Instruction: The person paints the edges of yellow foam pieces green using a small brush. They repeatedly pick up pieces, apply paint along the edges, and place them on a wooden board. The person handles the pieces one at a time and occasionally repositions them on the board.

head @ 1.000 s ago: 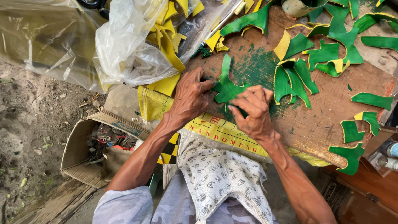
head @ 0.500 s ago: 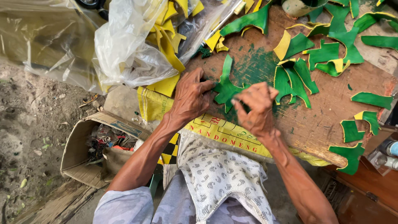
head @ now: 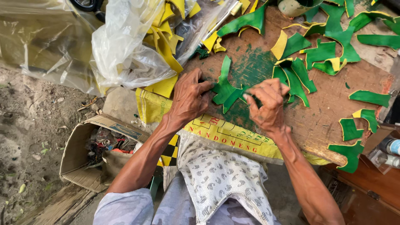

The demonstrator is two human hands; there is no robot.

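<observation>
A green cut-out piece [head: 226,88] lies on the stained wooden work board [head: 316,125]. My left hand [head: 189,96] presses its fingers on the piece's left edge and holds it flat. My right hand [head: 268,103] is curled at the piece's right end, fingertips pinched on the green material; whether a small tool is in it cannot be told. Several other green and yellow cut-outs [head: 323,54] are scattered over the board beyond my hands.
A clear plastic bag [head: 125,50] with yellow pieces lies at the upper left. An open cardboard box [head: 79,141] of scraps sits on the dirt ground at the left. A yellow sack [head: 233,135] covers the board's near edge. Small bottles [head: 389,152] stand at the right.
My right hand has shifted slightly right and up along the green piece, its fingers curling tighter. My left hand has stayed pressed on the piece.
</observation>
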